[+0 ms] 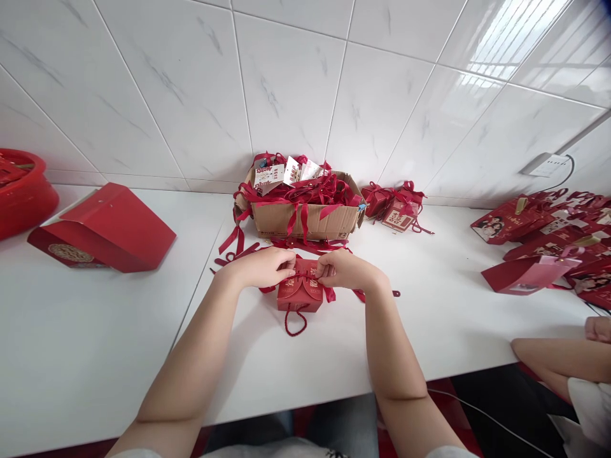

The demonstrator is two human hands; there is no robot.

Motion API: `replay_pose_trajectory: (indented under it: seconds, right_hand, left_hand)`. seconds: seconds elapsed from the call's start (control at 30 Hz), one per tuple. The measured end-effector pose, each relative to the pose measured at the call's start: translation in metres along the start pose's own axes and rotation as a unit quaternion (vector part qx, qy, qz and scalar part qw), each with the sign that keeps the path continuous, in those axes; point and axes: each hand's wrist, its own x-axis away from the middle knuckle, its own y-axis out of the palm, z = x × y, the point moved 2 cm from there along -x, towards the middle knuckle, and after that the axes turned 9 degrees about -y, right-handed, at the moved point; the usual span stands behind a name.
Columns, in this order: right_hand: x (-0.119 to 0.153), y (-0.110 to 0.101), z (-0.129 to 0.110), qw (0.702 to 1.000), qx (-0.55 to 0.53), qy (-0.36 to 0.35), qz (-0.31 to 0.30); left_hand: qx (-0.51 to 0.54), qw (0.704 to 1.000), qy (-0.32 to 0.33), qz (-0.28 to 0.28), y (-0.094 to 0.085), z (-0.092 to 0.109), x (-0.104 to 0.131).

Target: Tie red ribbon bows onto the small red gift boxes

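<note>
A small red gift box (300, 303) with gold lettering sits on the white table in front of me. A dark red ribbon (305, 275) runs across its top where the flaps meet. My left hand (275, 264) pinches the ribbon at the box's left side, and my right hand (335, 268) pinches it at the right. Both sets of fingertips rest close to the lid and partly hide it. From the near side of the box a twisted red cord loop (296, 323) hangs onto the table.
Behind the box stands a cardboard carton (305, 219) heaped with red ribbons and tags. Small red boxes (398, 207) lie beside it. A larger red box (114, 226) and a red basin (23, 197) are left; several red gift bags (520, 273) and another person's arm (558, 359) are right.
</note>
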Motion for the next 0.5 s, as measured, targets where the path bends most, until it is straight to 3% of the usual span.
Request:
replay_pose_trajectory:
  seconds: [0.27, 0.5]
  right_hand:
    - [0.003, -0.001, 0.007, 1.0, 0.006, 0.019, -0.002]
    - [0.009, -0.009, 0.025, 0.995, -0.026, 0.062, -0.067]
  left_hand:
    - [0.019, 1.0, -0.008, -0.015, 0.001, -0.003, 0.0]
    - [0.053, 0.998, -0.025, 0.0, -0.005, -0.003, 0.002]
